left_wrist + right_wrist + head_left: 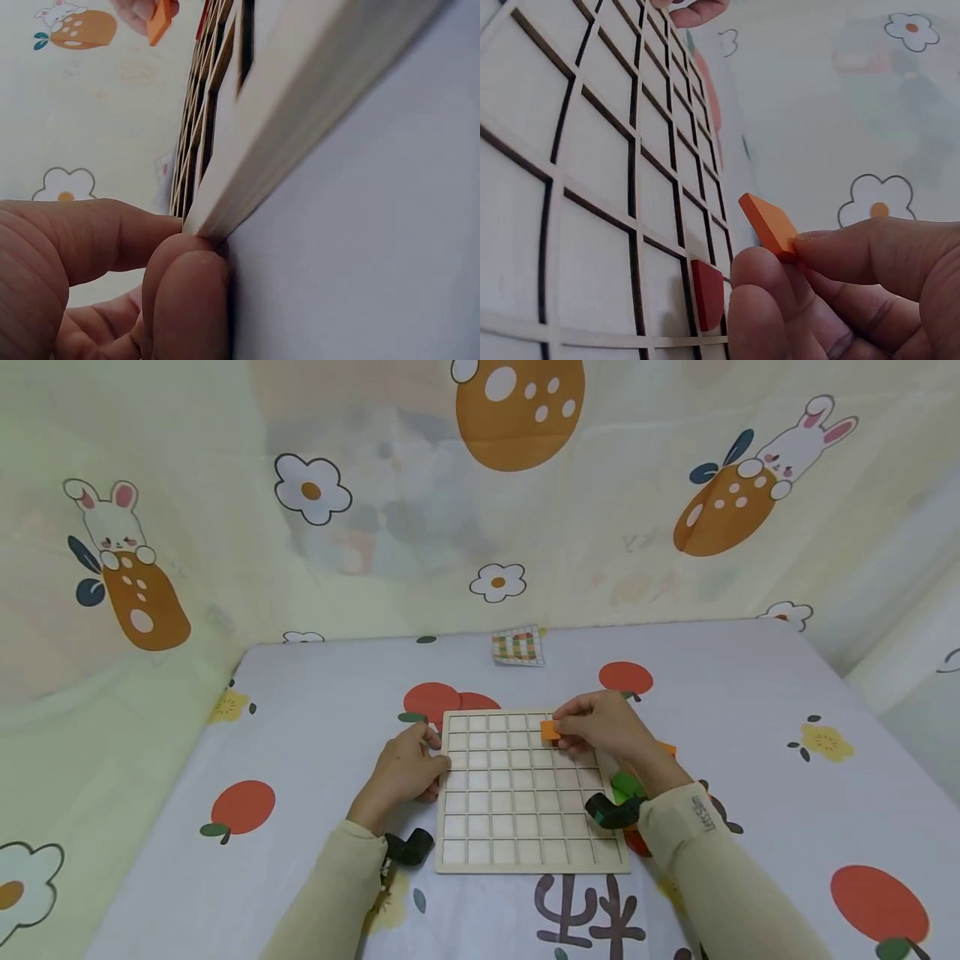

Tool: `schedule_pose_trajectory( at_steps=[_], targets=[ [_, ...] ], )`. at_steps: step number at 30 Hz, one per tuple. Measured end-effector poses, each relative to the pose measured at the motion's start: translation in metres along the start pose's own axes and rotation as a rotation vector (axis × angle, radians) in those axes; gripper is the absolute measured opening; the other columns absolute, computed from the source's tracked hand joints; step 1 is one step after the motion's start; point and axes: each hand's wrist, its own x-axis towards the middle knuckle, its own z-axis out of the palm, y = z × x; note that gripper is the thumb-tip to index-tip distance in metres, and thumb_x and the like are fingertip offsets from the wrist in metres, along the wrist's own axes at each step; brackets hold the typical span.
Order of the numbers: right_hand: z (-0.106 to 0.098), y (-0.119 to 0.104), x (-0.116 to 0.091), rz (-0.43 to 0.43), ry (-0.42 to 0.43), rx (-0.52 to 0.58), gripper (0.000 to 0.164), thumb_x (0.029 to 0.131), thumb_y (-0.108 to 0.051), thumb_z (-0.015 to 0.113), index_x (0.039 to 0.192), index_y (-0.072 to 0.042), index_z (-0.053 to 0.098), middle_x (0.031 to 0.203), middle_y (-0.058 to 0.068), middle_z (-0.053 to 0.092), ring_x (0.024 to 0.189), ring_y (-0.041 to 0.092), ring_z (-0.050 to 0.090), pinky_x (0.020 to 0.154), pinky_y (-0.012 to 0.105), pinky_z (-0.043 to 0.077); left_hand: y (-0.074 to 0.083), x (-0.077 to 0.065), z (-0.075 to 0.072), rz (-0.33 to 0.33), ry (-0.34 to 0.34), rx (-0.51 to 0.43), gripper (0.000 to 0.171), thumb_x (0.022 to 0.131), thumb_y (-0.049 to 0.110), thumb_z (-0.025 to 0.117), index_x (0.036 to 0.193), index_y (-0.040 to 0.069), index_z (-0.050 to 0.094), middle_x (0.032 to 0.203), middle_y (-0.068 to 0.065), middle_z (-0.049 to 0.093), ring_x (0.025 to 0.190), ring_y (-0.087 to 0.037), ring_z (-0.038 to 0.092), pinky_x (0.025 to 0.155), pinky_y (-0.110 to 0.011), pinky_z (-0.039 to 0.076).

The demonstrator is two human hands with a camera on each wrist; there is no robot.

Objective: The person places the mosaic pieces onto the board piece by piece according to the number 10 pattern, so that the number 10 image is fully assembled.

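A light wooden grid board (502, 803) with square cells lies flat on the table. My left hand (405, 767) is at its left side, and in the left wrist view thumb and fingertips pinch the board's rim (259, 142). Above the upper right cells, my right hand (606, 727) holds an orange tile (550, 731) between thumb and fingers. The right wrist view shows that orange tile (771, 226) tilted and raised over the board. A red piece (709, 295) with a rounded side sits in a cell close below those fingers.
Green pieces (626, 785) lie at the board's right side, partly hidden under the right forearm, with an orange piece (667, 748) beyond them. At the back of the table is a small card with a coloured grid pattern (517, 646). The cloth (315, 710) has printed fruit and flowers.
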Motion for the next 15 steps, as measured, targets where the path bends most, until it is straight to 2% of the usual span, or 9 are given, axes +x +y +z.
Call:
schedule_pose_trajectory(
  at_steps=[7, 15],
  targets=[
    [0.002, 0.003, 0.009, 0.041, -0.020, -0.039, 0.022, 0.098, -0.011, 0.072, 0.114, 0.005, 0.071, 0.097, 0.016, 0.075, 0.073, 0.020, 0.071, 0.070, 0.031, 0.064, -0.001, 0.002, 0.002, -0.008, -0.005, 0.009, 0.020, 0.092, 0.008, 0.067, 0.108, 0.004, 0.056, 0.064, -0.009, 0.063, 0.044, -0.013, 0.061, 0.047, -0.026, 0.056],
    [0.007, 0.002, 0.012, 0.018, -0.014, -0.153, 0.019, 0.098, -0.014, 0.072, 0.111, -0.001, 0.074, 0.094, 0.012, 0.075, 0.076, 0.020, 0.070, 0.069, 0.030, 0.061, 0.000, 0.002, 0.001, -0.013, -0.001, 0.004, 0.020, 0.092, 0.009, 0.067, 0.108, 0.005, 0.056, 0.065, -0.009, 0.064, 0.045, -0.013, 0.061, 0.048, -0.026, 0.056]
  ],
)
